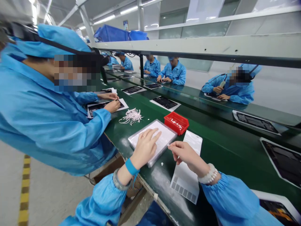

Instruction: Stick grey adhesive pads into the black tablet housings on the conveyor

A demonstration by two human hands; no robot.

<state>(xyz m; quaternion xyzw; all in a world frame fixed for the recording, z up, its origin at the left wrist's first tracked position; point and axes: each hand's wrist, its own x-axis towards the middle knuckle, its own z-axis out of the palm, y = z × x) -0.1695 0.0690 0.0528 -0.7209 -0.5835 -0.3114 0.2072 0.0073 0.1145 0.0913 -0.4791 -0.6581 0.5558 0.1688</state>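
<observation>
My left hand rests with fingers stretched out over a white sheet on a clear plastic-wrapped flat stack. My right hand is closed in a pinch, thumb and forefinger together on a small white piece beside the stack's right edge. Beneath my right hand lies a long pale sheet with a row of grey squares along its near end. Behind the stack stands a red bin holding small white bits. A tiny white scrap lies on the green bench.
To the left is a pile of white strips. A co-worker in blue works close on my left. Dark flat devices on white sheets, such as this device, lie along the green bench. A metal shelf beam crosses above.
</observation>
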